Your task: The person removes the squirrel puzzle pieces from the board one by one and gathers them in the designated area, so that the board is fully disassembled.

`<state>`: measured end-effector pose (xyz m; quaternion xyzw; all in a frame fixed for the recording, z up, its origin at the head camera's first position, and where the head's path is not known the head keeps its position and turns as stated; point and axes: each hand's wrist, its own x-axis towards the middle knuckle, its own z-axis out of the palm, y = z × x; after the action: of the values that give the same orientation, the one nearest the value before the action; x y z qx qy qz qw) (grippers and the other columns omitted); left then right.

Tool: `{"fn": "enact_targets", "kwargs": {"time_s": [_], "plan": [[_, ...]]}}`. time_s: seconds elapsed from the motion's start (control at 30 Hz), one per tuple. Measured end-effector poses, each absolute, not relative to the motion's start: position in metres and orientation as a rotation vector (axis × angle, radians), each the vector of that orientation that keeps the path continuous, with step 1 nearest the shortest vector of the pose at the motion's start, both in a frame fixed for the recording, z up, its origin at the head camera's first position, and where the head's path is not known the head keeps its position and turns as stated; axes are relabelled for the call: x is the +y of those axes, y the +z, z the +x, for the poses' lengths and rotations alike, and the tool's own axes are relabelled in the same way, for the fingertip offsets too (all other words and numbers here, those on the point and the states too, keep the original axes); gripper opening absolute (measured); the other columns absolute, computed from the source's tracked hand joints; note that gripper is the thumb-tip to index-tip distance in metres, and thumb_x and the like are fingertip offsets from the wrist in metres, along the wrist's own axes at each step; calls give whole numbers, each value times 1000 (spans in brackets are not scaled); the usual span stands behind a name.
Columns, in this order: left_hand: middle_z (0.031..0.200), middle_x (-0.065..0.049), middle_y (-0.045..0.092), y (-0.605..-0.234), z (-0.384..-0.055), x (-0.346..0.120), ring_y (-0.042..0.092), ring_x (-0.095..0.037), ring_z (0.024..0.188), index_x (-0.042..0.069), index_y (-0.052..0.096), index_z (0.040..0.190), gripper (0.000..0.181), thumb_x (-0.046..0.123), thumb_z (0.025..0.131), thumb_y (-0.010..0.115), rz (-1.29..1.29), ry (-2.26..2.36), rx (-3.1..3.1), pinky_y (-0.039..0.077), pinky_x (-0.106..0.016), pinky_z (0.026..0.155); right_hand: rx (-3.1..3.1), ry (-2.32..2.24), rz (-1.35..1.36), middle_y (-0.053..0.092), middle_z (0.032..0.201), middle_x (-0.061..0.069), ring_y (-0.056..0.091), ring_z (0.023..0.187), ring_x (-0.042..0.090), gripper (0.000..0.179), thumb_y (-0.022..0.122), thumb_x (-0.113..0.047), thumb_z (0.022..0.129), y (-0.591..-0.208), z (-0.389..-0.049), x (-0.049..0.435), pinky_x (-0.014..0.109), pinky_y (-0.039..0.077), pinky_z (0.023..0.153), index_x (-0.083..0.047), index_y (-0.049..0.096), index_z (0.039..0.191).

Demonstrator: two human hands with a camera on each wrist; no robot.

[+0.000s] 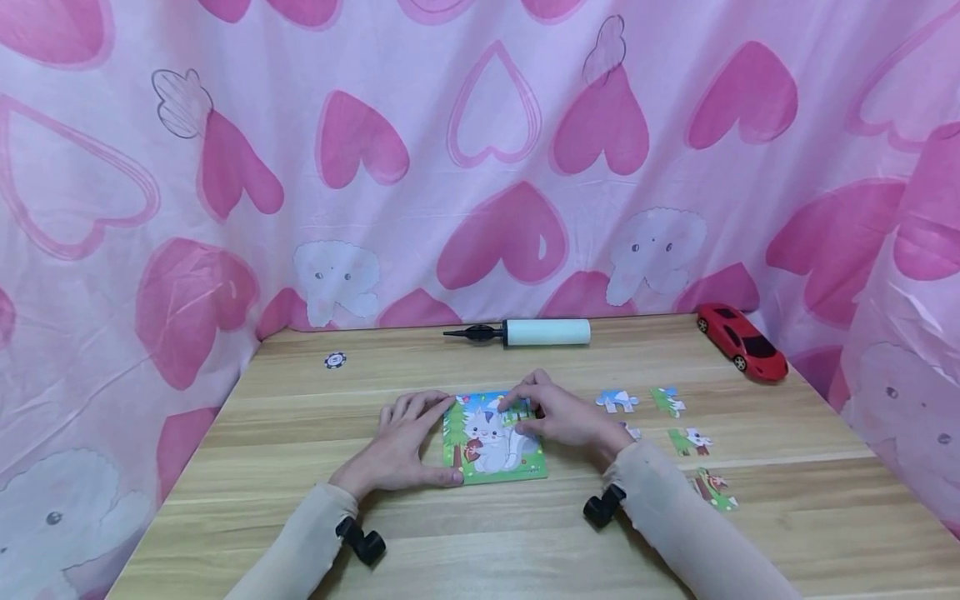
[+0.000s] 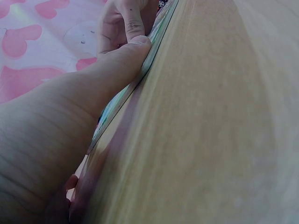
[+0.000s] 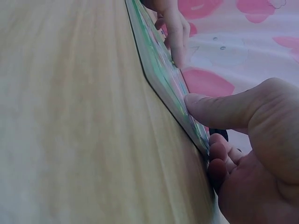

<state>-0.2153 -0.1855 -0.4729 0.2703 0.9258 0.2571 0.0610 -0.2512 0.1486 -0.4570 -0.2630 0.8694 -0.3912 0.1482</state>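
Observation:
A square puzzle board (image 1: pixel 491 462) lies on the table between the two hands, its picture showing a white-grey cartoon squirrel with a red nut. My left hand (image 1: pixel 405 442) spans the board's left side, thumb on the lower left corner and fingers at the upper left corner. At the upper right part of the picture, my right hand (image 1: pixel 558 412) pinches a small puzzle piece (image 1: pixel 517 413) between thumb and index finger, close on the board. In the right wrist view the thumb (image 3: pixel 205 109) bears on the board's surface, while other fingers curl beside its edge.
Several loose puzzle pieces (image 1: pixel 690 442) lie on the wooden table (image 1: pixel 300 483) right of the board, one partly hidden by the right wrist. Behind are a pale hand pump (image 1: pixel 546 332), a red toy car (image 1: pixel 742 342) and a poker chip (image 1: pixel 335 360). A pink heart-patterned curtain (image 1: pixel 420 217) encloses the table.

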Motion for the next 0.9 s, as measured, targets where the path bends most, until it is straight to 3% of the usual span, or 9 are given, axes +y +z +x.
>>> {"fn": "enact_targets", "kwargs": {"time_s": [0.4, 0.7, 0.9], "plan": [[177, 2, 32, -474, -216, -186, 23, -32, 160, 22, 36, 176, 125, 84, 78, 84, 809, 778, 2807, 24, -60, 120, 2505, -1116, -730, 46, 143, 4, 52, 120, 24, 36, 76, -14, 107, -455, -252, 147, 46, 47, 103, -37, 76, 135], [177, 1, 32, -474, -216, -185, 23, -33, 161, 22, 35, 176, 126, 85, 77, 83, 812, 763, 2810, 23, -62, 121, 2541, -1105, -691, 50, 139, 1, 55, 116, 20, 72, 78, -16, 106, -453, -250, 147, 44, 50, 102, -30, 47, 169], [177, 1, 32, -475, -216, -185, 23, -32, 160, 21, 36, 176, 126, 83, 78, 84, 813, 767, 2806, 23, -61, 121, 2538, -1106, -691, 49, 140, 0, 54, 119, 20, 58, 75, -14, 108, -454, -250, 148, 43, 48, 104, -26, 58, 163]]}}
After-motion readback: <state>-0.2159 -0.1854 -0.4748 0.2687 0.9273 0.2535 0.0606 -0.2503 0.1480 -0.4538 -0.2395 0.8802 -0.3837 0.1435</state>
